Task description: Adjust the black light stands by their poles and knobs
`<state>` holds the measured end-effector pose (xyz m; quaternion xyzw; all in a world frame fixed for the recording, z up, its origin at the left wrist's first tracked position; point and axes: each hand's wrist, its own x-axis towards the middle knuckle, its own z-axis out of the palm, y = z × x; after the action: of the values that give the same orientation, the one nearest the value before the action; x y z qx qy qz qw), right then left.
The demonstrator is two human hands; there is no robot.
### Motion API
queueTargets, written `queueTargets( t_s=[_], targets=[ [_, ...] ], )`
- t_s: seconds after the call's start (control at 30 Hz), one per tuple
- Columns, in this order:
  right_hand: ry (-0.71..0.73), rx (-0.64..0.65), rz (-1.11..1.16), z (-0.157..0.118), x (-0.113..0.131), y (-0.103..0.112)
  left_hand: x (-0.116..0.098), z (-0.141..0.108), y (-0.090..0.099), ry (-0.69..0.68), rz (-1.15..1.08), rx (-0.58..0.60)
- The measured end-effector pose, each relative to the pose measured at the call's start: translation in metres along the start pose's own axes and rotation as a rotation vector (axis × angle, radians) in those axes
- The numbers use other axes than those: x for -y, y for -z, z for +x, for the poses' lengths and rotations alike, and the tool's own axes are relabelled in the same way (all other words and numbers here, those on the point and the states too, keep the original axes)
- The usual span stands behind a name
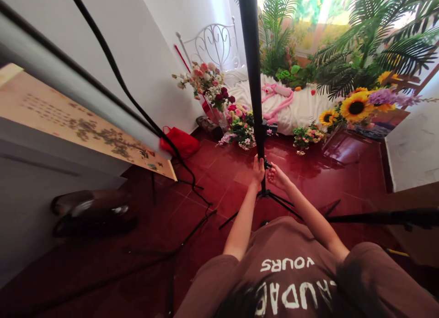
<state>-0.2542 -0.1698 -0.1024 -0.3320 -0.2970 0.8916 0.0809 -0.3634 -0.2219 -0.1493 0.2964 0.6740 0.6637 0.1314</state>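
A tall black stand (254,71) rises upright in front of me, its tripod legs (281,200) spread on the red tiled floor. My left hand (258,170) is closed round the pole, below a dark clamp-like joint. Just to the right, my right hand (276,175) has its fingers curled at a small black knob (268,164) on the pole. Whether those fingers grip the knob is partly hidden.
Flower bouquets (240,123), sunflowers (356,106) and palm fronds surround a white-draped bed (302,110) ahead. A red bag (180,142) lies by the left wall. A printed scroll panel (92,126), black cable and stand legs are at left; another black pole (384,216) lies right.
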Motion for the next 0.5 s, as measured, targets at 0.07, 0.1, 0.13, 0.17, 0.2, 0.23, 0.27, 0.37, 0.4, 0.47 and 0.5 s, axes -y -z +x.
queueTargets(
  t_s=[0.07, 0.1, 0.13, 0.17, 0.2, 0.23, 0.27, 0.37, 0.4, 0.47, 0.5],
  targets=[
    [-0.013, 0.098, 0.141, 0.002, 0.002, -0.004, 0.001, 0.001, 0.0, 0.006, 0.006, -0.023],
    [-0.022, 0.134, 0.192, 0.003, 0.004, -0.005, 0.001, 0.002, 0.0, 0.01, 0.014, -0.031],
    [-0.032, 0.158, 0.226, 0.004, 0.004, -0.006, 0.001, 0.003, 0.0, 0.011, 0.025, -0.036],
    [-0.039, 0.172, 0.248, 0.005, 0.005, -0.007, 0.001, 0.003, 0.0, 0.01, 0.036, -0.038],
    [-0.038, 0.177, 0.263, 0.006, 0.005, -0.007, 0.001, 0.004, 0.001, 0.008, 0.047, -0.04],
    [-0.032, 0.177, 0.275, 0.007, 0.005, -0.007, 0.001, 0.005, 0.001, 0.005, 0.055, -0.042],
    [-0.023, 0.175, 0.286, 0.008, 0.004, -0.006, 0.001, 0.005, 0.001, 0.005, 0.058, -0.044],
    [-0.001, 0.176, 0.302, 0.011, 0.002, -0.005, 0.001, 0.005, 0.001, 0.021, 0.053, -0.044],
    [0.004, 0.18, 0.296, 0.013, 0.001, -0.004, 0.002, 0.005, 0.0, 0.024, 0.052, -0.043],
    [0.015, 0.182, 0.246, 0.016, 0.0, -0.005, 0.002, 0.005, 0.0, 0.021, 0.062, -0.043],
    [0.022, 0.173, 0.193, 0.018, 0.0, -0.005, 0.003, 0.005, 0.0, 0.018, 0.073, -0.047]
  ],
)
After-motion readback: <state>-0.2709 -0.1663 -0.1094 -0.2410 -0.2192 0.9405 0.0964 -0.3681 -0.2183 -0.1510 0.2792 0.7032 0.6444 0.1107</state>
